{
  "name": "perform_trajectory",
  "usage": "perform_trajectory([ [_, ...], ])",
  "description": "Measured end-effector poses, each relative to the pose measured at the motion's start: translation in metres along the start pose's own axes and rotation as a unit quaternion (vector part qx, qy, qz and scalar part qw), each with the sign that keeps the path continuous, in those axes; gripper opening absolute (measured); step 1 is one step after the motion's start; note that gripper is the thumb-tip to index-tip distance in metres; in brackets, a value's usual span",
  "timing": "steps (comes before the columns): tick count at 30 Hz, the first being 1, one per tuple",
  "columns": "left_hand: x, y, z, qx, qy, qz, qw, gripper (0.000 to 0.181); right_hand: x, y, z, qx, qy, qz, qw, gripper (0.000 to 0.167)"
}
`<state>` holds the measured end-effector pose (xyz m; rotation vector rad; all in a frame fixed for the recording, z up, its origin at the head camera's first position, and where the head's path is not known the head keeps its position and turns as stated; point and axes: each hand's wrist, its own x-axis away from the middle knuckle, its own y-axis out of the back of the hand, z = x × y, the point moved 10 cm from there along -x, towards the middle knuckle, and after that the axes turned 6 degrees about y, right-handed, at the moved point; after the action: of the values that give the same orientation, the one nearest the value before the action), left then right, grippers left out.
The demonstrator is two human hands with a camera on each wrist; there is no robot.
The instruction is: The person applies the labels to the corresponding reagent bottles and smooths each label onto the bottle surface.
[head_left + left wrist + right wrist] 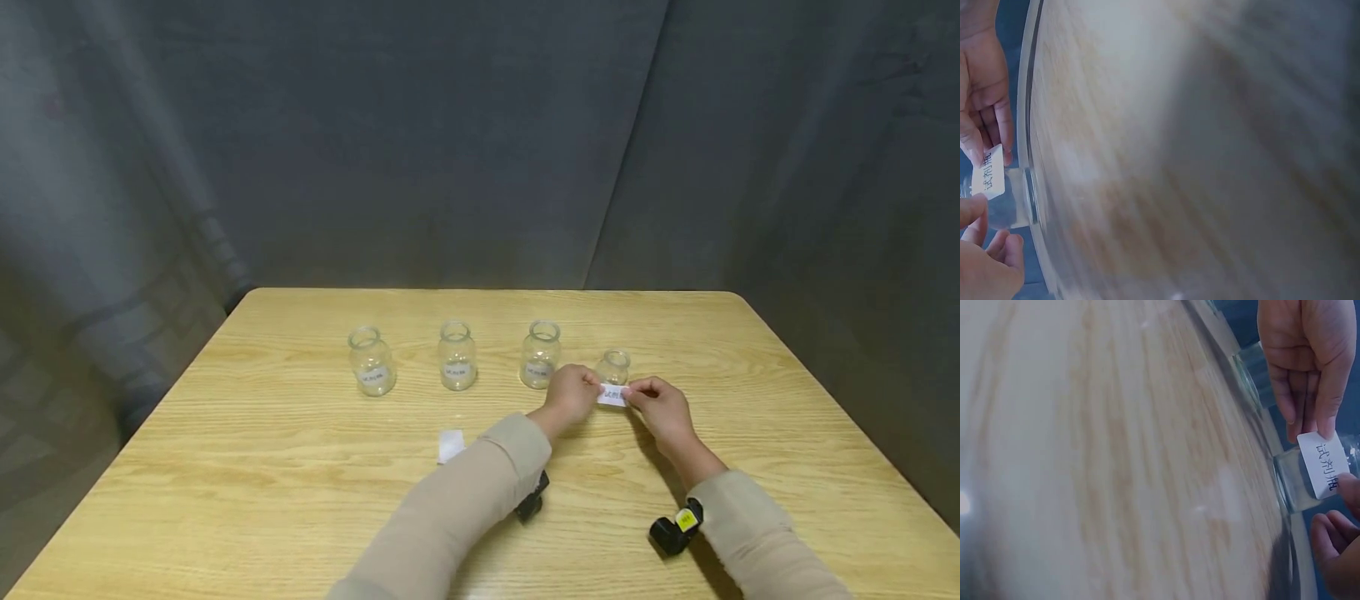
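My left hand (572, 393) and right hand (663, 410) each pinch one end of a white label (612, 396) with handwritten black characters. They hold it up against or just in front of a small clear glass jar (617, 362) at the right end of a row. Whether the label touches the glass, I cannot tell. In the right wrist view, the label (1324, 464) covers part of the jar (1294, 481), which stands upright on the table. The left wrist view shows the same label (989, 172) between the fingers of both hands.
Three more glass jars with similar labels stand to the left: a near one (542, 350), a middle one (457, 354) and a far-left one (371, 358). A white paper piece (451, 446) lies on the wooden table (247, 467). Grey curtains (420, 150) hang behind.
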<state>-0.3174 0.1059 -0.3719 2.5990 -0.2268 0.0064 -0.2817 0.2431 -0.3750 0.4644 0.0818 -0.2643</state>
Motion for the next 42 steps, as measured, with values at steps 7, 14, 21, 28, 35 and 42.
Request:
perform_trajectory([
  [7,-0.003,0.0,-0.003,-0.019,-0.018,-0.005,0.9996,0.006,-0.003,-0.001,-0.001,-0.037,0.004,-0.02,0.9991,0.011],
  [14,-0.002,0.001,-0.009,-0.05,-0.049,-0.008,0.9975,0.007,-0.005,-0.002,0.0,0.02,0.027,-0.008,0.9994,0.017],
  [21,-0.003,-0.002,-0.012,-0.082,-0.069,-0.002,0.9943,0.006,-0.006,-0.003,0.004,0.031,0.053,0.001,0.9981,0.018],
  [28,-0.004,-0.001,-0.014,-0.093,-0.082,0.004,0.9923,0.008,-0.007,-0.008,0.015,0.065,0.112,0.05,0.9904,0.049],
  [35,-0.006,-0.006,-0.018,-0.189,-0.108,0.015,0.9758,0.041,-0.008,-0.012,0.027,0.148,0.165,0.079,0.972,0.048],
  [42,-0.004,-0.017,-0.02,-0.271,-0.149,0.052,0.9496,0.036,-0.009,-0.017,0.025,0.156,0.16,0.105,0.9691,0.045],
])
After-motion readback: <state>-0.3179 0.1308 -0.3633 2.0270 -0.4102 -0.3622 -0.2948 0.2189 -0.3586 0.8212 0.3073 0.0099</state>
